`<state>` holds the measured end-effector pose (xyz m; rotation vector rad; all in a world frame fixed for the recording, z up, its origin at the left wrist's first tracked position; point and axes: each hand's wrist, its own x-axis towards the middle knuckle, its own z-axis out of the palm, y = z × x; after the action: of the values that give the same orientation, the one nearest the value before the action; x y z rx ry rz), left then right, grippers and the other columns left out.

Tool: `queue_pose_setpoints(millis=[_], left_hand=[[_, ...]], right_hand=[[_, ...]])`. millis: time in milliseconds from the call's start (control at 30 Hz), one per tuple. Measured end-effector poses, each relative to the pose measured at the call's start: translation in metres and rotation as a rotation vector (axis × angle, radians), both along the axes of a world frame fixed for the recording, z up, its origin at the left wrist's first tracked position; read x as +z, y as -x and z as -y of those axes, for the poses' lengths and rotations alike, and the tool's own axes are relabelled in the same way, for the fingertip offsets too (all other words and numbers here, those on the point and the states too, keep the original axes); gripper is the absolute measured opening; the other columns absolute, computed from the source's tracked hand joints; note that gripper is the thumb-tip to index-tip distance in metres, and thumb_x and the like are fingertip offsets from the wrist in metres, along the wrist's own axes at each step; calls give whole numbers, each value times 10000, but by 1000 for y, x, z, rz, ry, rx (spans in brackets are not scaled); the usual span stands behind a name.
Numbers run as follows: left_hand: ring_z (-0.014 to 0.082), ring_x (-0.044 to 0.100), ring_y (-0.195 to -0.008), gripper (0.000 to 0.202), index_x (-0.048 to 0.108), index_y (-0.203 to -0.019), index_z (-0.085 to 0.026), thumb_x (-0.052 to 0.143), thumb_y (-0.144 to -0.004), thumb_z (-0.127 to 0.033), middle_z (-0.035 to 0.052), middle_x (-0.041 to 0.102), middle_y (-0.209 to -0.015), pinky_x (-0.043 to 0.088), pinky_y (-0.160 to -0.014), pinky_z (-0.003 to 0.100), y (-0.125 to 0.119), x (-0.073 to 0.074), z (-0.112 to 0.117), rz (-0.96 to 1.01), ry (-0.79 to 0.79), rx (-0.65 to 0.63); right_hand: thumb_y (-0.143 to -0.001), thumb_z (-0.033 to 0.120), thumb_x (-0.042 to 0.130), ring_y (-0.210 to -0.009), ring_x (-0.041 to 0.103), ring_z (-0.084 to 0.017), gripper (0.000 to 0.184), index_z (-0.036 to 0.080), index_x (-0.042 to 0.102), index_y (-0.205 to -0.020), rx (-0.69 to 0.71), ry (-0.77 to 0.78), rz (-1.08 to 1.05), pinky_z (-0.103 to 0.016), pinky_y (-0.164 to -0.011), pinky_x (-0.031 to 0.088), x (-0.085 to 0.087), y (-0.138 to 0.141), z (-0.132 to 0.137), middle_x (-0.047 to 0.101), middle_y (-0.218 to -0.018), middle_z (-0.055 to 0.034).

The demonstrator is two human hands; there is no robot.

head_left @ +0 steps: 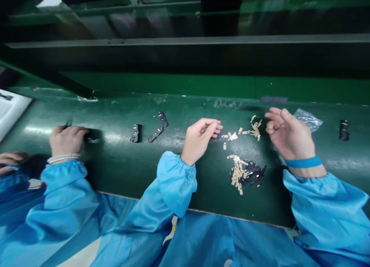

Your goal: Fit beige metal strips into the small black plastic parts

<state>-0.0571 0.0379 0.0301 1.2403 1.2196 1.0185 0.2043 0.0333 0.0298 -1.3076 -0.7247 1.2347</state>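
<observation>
Left grip (199,139): fingers bunched and nearly closed, tips right beside a small dark piece (217,136); whether it is held, cannot tell.
Right grip (291,137): open, fingers loosely bent, holding nothing, with a blue wristband (304,162) below it.
Loose strips: small pale strips (254,130) lie scattered between the two hands.
Pile: a heap of pale strips and black bits (245,175) sits nearer the person, below the scattered ones.
Black parts: three black parts (156,134) lie left of the left grip; another (344,130) lies far right.
Plastic bag: a clear bag (308,119) lies just past the right grip.
Surface: green (176,105), carrying everything.
Co-worker: a hand with a bracelet (67,141), at far left, in a blue sleeve (66,186).
</observation>
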Motion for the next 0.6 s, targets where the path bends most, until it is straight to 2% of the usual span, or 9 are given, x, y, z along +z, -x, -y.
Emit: queue_pose_setpoints(millis=[67,133,200,267,333,400,500,567,600], left_hand=[[157,715,-904,174,726,-1043,-183,631,-971,-309,62,774,-994,571,-804,298,9,1,-3,-204,-108,-39],[180,680,-968,116,730,-1031,-212,694,-930,-256,40,754,-1017,536,-890,344,18,3,-4,-485,-265,-117],[214,640,-1030,218,718,-1069,-224,780,-860,-230,39,720,-1064,496,-965,402,24,4,-4,-730,-359,-189],[217,626,-1005,285,707,-1077,-214,821,-816,-202,43,691,-1057,493,-943,399,28,4,-4,-849,-350,-236],[190,626,-929,255,708,-1043,-205,818,-814,-178,34,672,-1005,505,-869,351,29,2,-4,-852,-299,-266],[171,627,-890,217,712,-1014,-204,806,-823,-163,24,662,-971,505,-821,320,30,1,-6,-816,-265,-288],[179,631,-930,248,716,-1036,-206,810,-814,-150,26,669,-988,509,-855,330,30,3,-7,-785,-278,-271],[188,628,-967,255,718,-1065,-210,802,-828,-173,34,672,-1003,512,-890,344,26,7,-5,-748,-314,-220],[186,629,-965,235,720,-1071,-212,789,-847,-197,36,671,-997,516,-889,341,23,9,-3,-710,-332,-204]], right_hand=[[-855,376,753,-525,570,-110,234,202,686,-997,41,33,129,-255,-457,443,-5,2,6,732,-862,-40],[-846,390,782,-489,553,-106,272,185,688,-997,168,40,313,-243,-436,426,-8,5,17,702,-762,-18],[-863,426,769,-513,563,-108,265,178,698,-922,434,40,456,-244,-466,447,-7,8,29,695,-740,-22],[-899,446,725,-553,572,-119,256,191,714,-886,680,15,602,-251,-504,458,-2,9,36,683,-716,-18],[-924,420,698,-573,565,-127,215,213,718,-873,838,-40,755,-261,-529,452,4,9,39,656,-697,-5],[-911,371,719,-593,566,-132,146,227,707,-888,914,-104,889,-274,-547,445,9,11,43,653,-753,-6],[-890,294,734,-661,604,-157,93,233,684,-940,920,-151,1053,-301,-586,447,10,19,52,673,-913,-31],[-919,231,676,-693,628,-174,11,231,665,-919,918,-136,1109,-315,-616,454,9,24,57,669,-940,-37],[-929,204,646,-702,634,-179,39,230,655,-902,925,-126,1106,-319,-629,460,8,27,59,665,-935,-37]])
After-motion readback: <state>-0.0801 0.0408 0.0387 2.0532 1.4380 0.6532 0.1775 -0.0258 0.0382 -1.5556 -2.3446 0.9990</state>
